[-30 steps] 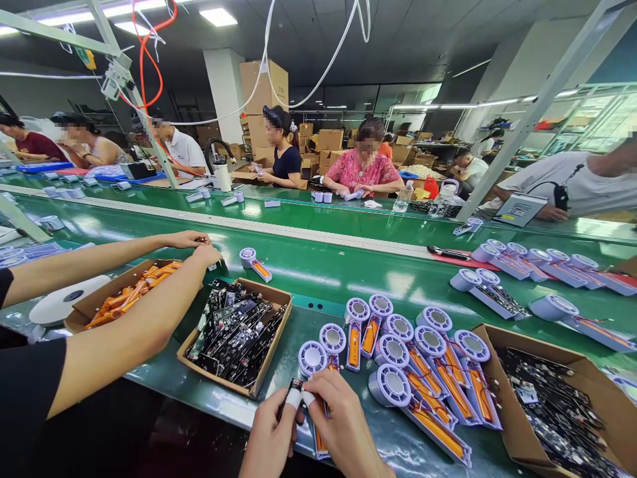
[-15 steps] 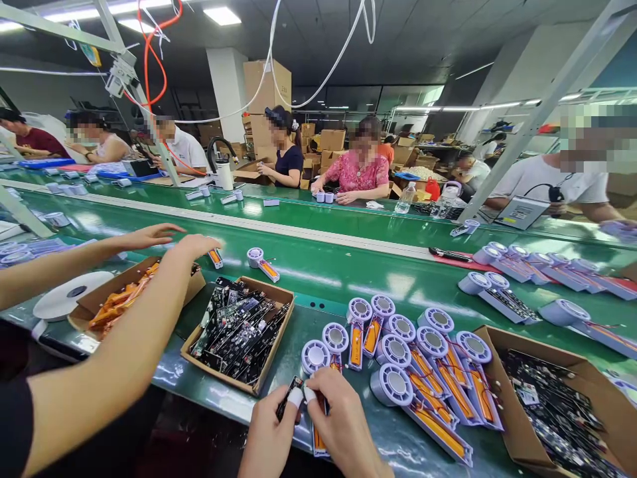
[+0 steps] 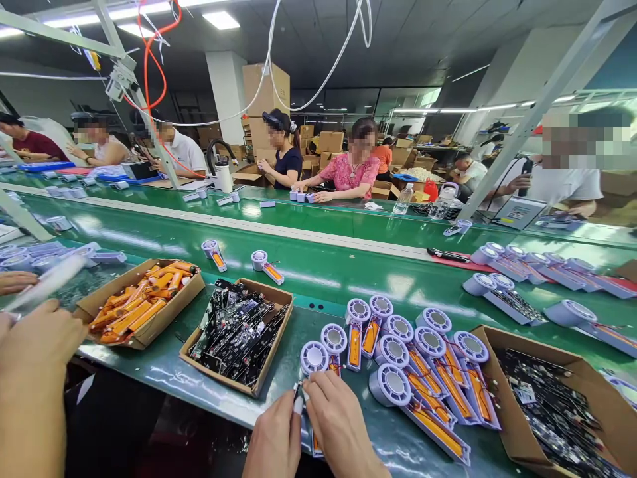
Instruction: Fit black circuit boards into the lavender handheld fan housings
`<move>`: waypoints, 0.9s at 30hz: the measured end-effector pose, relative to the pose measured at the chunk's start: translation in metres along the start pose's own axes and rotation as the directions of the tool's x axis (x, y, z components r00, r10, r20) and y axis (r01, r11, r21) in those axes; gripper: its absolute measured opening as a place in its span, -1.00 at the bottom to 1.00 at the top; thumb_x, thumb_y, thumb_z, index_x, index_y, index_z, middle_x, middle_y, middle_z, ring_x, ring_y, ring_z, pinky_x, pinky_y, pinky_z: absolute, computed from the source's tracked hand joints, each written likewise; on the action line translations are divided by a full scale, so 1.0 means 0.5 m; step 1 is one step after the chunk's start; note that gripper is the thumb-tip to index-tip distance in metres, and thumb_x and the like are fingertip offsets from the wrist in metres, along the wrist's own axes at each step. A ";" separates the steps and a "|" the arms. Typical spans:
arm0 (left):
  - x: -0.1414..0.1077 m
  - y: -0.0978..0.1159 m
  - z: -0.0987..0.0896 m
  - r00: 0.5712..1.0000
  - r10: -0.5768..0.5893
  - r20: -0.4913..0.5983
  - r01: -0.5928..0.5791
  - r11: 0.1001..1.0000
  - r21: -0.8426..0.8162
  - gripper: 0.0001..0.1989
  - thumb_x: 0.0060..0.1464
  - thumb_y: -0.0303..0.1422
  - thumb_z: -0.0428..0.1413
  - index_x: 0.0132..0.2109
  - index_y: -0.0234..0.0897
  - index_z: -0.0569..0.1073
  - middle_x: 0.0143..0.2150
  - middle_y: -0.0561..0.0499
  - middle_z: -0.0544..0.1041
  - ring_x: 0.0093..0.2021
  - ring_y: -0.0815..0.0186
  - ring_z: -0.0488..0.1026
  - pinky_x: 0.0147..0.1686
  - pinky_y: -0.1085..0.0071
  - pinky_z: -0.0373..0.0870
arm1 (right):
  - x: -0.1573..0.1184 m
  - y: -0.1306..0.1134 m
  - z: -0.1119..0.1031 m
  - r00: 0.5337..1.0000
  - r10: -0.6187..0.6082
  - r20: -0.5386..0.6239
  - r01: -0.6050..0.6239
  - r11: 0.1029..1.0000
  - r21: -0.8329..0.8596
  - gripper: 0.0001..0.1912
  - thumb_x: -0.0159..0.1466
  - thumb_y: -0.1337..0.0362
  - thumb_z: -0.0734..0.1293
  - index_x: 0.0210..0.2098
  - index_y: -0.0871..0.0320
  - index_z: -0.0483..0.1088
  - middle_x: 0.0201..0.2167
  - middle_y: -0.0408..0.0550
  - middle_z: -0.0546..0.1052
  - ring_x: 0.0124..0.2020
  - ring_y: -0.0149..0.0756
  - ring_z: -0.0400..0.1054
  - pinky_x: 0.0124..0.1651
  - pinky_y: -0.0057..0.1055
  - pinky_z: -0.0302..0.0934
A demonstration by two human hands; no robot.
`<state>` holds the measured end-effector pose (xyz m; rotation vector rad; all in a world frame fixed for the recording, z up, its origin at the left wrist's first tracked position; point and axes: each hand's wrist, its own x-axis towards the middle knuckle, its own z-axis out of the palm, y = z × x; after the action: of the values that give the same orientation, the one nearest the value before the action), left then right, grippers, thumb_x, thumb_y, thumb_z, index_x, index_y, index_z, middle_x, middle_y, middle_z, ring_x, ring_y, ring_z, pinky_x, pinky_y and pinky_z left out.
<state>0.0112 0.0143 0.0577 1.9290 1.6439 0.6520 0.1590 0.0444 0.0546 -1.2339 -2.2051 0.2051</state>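
At the bottom centre, my left hand [image 3: 275, 435] is closed on a small black circuit board [image 3: 297, 392], seen nearly edge-on between the fingertips. White covers sit on some fingertips. My right hand [image 3: 338, 421] is pinched against the board's end; what its fingers hold is too small to make out. Just behind my hands lies a lilac round-headed unit [image 3: 314, 357], its body partly hidden by my right hand. Several similar units with orange cells [image 3: 438, 431] lie to the right. A cardboard box of black circuit boards [image 3: 239, 332] stands to the left.
A box of orange cells [image 3: 144, 299] stands left, beside a co-worker's arms [image 3: 37, 372]. Another box of boards [image 3: 557, 398] is at right. Two units lie on the green belt [image 3: 328, 265]. People sit across the line.
The board between my hands has turned more edge-on. The co-worker's arms have drawn back left from the belt, leaving a unit there and uncovering the orange cells. The white roll is lifted and blurred.
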 end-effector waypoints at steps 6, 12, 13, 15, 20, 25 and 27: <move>0.016 0.011 -0.051 0.990 0.113 0.083 -0.105 0.990 -0.093 -0.75 0.28 -0.42 -0.14 -0.19 -0.21 0.43 -0.25 -0.05 0.56 -0.26 0.24 0.51 -0.25 0.42 0.37 | 0.015 0.021 -0.038 0.969 0.178 0.173 -0.239 0.856 0.458 -0.77 0.25 0.54 0.25 -0.30 0.11 0.44 -0.36 -0.14 0.50 -0.31 -0.32 0.36 -0.22 -0.45 0.19; 0.033 0.012 -0.071 0.973 0.152 0.173 -0.132 0.984 -0.121 -0.76 0.30 -0.43 -0.12 -0.26 -0.20 0.41 -0.26 0.05 0.53 -0.28 0.31 0.44 -0.26 0.49 0.27 | 0.031 0.033 -0.065 0.951 0.162 0.262 -0.280 0.807 0.520 -0.80 0.19 0.52 0.29 -0.28 0.13 0.43 -0.49 -0.25 0.44 -0.49 -0.42 0.29 -0.41 -0.57 0.14; 0.034 0.014 -0.072 0.971 0.152 0.182 -0.131 0.984 -0.123 -0.77 0.30 -0.43 -0.11 -0.26 -0.20 0.41 -0.27 0.06 0.53 -0.28 0.32 0.44 -0.27 0.49 0.27 | 0.032 0.033 -0.068 0.951 0.157 0.268 -0.281 0.804 0.524 -0.78 0.19 0.53 0.29 -0.25 0.13 0.43 -0.47 -0.24 0.45 -0.47 -0.42 0.30 -0.40 -0.57 0.14; 0.034 0.017 -0.074 0.970 0.150 0.190 -0.128 0.984 -0.125 -0.77 0.31 -0.43 -0.11 -0.28 -0.20 0.40 -0.28 0.07 0.52 -0.29 0.32 0.43 -0.28 0.49 0.25 | 0.033 0.034 -0.073 0.952 0.140 0.273 -0.269 0.809 0.523 -0.75 0.17 0.54 0.29 -0.23 0.12 0.46 -0.44 -0.23 0.49 -0.43 -0.41 0.33 -0.35 -0.55 0.14; 0.034 0.016 -0.082 0.966 0.155 0.209 -0.139 0.986 -0.089 -0.76 0.30 -0.44 -0.12 -0.28 -0.21 0.40 -0.30 0.08 0.50 -0.29 0.31 0.44 -0.27 0.48 0.26 | 0.038 0.032 -0.076 0.957 0.091 0.276 -0.225 0.836 0.501 -0.78 0.14 0.56 0.33 -0.39 0.12 0.50 -0.46 -0.23 0.51 -0.39 -0.40 0.34 -0.30 -0.52 0.08; 0.033 0.005 -0.081 0.965 0.174 0.194 -0.158 0.983 -0.092 -0.75 0.31 -0.40 -0.11 -0.26 -0.18 0.44 -0.30 0.06 0.52 -0.28 0.29 0.46 -0.26 0.45 0.29 | 0.040 0.030 -0.065 0.959 0.105 0.262 -0.223 0.851 0.476 -0.81 0.17 0.53 0.32 -0.39 0.12 0.47 -0.48 -0.23 0.48 -0.43 -0.39 0.31 -0.36 -0.50 0.05; 0.031 -0.003 -0.073 0.975 0.153 0.162 -0.135 0.984 -0.119 -0.75 0.30 -0.37 -0.11 -0.18 -0.15 0.48 -0.23 0.05 0.56 -0.21 0.26 0.48 -0.19 0.44 0.33 | 0.037 0.031 -0.071 0.960 0.095 0.263 -0.215 0.852 0.477 -0.80 0.18 0.52 0.30 -0.33 0.10 0.47 -0.42 -0.21 0.50 -0.38 -0.37 0.34 -0.31 -0.49 0.11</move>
<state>-0.0117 0.0325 0.0846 1.9802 1.3478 0.5991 0.1830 0.0626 0.0848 -1.1256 -2.0404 0.9723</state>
